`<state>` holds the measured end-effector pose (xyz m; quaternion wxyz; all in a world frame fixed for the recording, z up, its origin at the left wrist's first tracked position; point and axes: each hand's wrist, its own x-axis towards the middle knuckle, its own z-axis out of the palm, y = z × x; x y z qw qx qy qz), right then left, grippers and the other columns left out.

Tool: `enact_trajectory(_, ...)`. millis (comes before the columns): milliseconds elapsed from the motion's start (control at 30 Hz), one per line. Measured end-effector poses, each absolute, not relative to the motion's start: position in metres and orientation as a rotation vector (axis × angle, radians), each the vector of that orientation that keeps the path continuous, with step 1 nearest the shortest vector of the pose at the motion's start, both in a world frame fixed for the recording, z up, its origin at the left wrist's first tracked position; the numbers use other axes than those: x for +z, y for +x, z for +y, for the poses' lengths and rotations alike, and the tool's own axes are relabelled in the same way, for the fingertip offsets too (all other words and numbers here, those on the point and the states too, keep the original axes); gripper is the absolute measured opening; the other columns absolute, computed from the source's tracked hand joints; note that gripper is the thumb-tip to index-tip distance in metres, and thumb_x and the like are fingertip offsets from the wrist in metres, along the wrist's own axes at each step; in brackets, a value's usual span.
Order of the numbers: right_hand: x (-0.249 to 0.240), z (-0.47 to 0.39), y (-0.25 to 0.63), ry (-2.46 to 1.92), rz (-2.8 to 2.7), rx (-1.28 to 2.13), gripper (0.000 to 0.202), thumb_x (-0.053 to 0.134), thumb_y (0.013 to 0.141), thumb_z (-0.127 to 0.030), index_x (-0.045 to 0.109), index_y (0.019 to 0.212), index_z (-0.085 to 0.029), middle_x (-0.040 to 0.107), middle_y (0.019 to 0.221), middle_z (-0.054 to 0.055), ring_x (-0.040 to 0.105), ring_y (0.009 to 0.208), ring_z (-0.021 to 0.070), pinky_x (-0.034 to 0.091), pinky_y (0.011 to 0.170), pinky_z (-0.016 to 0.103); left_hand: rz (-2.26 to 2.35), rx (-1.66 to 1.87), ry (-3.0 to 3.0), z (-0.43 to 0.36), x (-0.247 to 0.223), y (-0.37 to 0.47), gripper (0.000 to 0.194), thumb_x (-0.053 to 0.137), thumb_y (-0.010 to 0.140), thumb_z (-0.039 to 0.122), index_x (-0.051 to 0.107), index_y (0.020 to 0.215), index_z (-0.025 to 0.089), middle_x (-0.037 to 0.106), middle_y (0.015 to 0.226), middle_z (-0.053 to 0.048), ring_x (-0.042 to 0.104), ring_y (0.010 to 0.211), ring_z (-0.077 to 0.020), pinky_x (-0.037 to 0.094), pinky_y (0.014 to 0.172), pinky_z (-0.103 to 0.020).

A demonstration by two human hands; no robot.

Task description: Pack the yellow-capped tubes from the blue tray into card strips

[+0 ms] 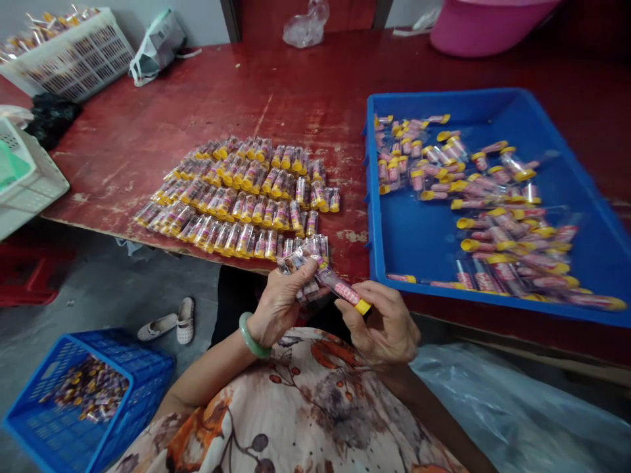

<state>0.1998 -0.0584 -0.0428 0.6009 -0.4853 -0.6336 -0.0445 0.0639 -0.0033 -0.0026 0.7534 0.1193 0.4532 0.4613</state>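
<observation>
My right hand pinches the yellow end of a small clear tube with a pink label. The tube's other end meets my left hand, which wears a green bangle and grips a clear printed plastic wrapper. Whether the tube sits inside the wrapper I cannot tell. Beyond my hands, wrapped yellow-ended tubes lie in several rows on the red table. To the right, a blue tray holds many loose pink-labelled tubes.
A blue crate with wrapped tubes stands on the floor at lower left, near white clogs. White baskets sit at the table's left. A pink tub is at the back right, and plastic sheeting lies at lower right.
</observation>
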Motion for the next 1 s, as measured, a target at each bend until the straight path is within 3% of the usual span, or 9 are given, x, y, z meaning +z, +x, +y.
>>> enact_trajectory(100, -0.048, -0.055, 0.192, -1.125, -1.424, -0.109, 0.038, 0.080, 0.077, -0.015, 0.062, 0.110, -0.019, 0.071, 0.095, 0.005, 0.071, 0.081, 0.0177, 0.062, 0.068, 0.029, 0.996, 1.036, 0.279, -0.006, -0.003, 0.066, 0.052, 0.097, 0.046, 0.030, 0.070, 0.086, 0.012, 0.072, 0.079, -0.002, 0.067, 0.064, -0.0135, 0.058, 0.062, -0.025)
enact_trajectory(267, -0.050, -0.050, 0.190, -1.072, -1.479, -0.079, 0.041, 0.079, 0.080, -0.018, 0.060, 0.117, -0.019, 0.070, 0.102, 0.009, 0.070, 0.088, 0.0186, 0.062, 0.071, 0.030, 0.984, 1.025, 0.326, -0.008, -0.004, 0.065, 0.044, 0.097, 0.047, 0.029, 0.070, 0.077, 0.011, 0.070, 0.069, -0.001, 0.062, 0.056, -0.0099, 0.052, 0.057, -0.021)
enact_trajectory(367, -0.047, -0.049, 0.201, -1.006, -1.644, 0.166, 0.038, 0.069, 0.090, -0.027, 0.059, 0.126, -0.018, 0.067, 0.114, 0.014, 0.067, 0.105, 0.0231, 0.062, 0.082, 0.037, 0.973, 1.020, 0.304, -0.007, -0.006, 0.061, 0.043, 0.097, 0.048, 0.028, 0.071, 0.079, 0.011, 0.071, 0.072, -0.001, 0.063, 0.059, -0.0105, 0.053, 0.060, -0.022)
enact_trajectory(467, -0.044, -0.051, 0.211, -1.006, -1.695, 0.449, 0.036, 0.061, 0.093, -0.019, 0.059, 0.129, -0.020, 0.064, 0.124, 0.014, 0.067, 0.106, 0.0222, 0.061, 0.084, 0.038, 0.936, 0.998, 0.299, -0.007, -0.008, 0.057, 0.046, 0.096, 0.052, 0.028, 0.073, 0.087, 0.011, 0.074, 0.083, -0.004, 0.068, 0.069, -0.0140, 0.057, 0.071, -0.028)
enact_trajectory(600, -0.041, -0.055, 0.209, -1.036, -1.512, 0.330, 0.040, 0.064, 0.083, -0.005, 0.065, 0.120, -0.021, 0.069, 0.113, 0.009, 0.069, 0.094, 0.0191, 0.061, 0.078, 0.035, 0.875, 0.918, 0.340, -0.010, -0.007, 0.057, 0.042, 0.096, 0.052, 0.027, 0.072, 0.083, 0.011, 0.073, 0.078, -0.003, 0.066, 0.066, -0.0137, 0.055, 0.068, -0.028)
enact_trajectory(800, -0.029, -0.052, 0.194, -1.051, -1.453, 0.106, 0.033, 0.064, 0.078, 0.002, 0.070, 0.102, -0.019, 0.074, 0.095, 0.006, 0.071, 0.083, 0.0171, 0.061, 0.070, 0.030, 0.865, 0.890, 0.366, -0.017, 0.001, 0.064, 0.044, 0.098, 0.044, 0.028, 0.070, 0.074, 0.011, 0.069, 0.069, -0.001, 0.062, 0.060, -0.0118, 0.053, 0.062, -0.025)
enact_trajectory(1000, -0.024, -0.054, 0.194, -1.079, -1.445, 0.041, 0.029, 0.065, 0.077, 0.002, 0.070, 0.096, -0.019, 0.074, 0.092, 0.005, 0.072, 0.077, 0.0168, 0.061, 0.067, 0.028, 0.889, 0.863, 0.372, -0.019, 0.000, 0.065, 0.047, 0.098, 0.044, 0.031, 0.071, 0.077, 0.011, 0.070, 0.072, -0.001, 0.064, 0.064, -0.0132, 0.053, 0.063, -0.026)
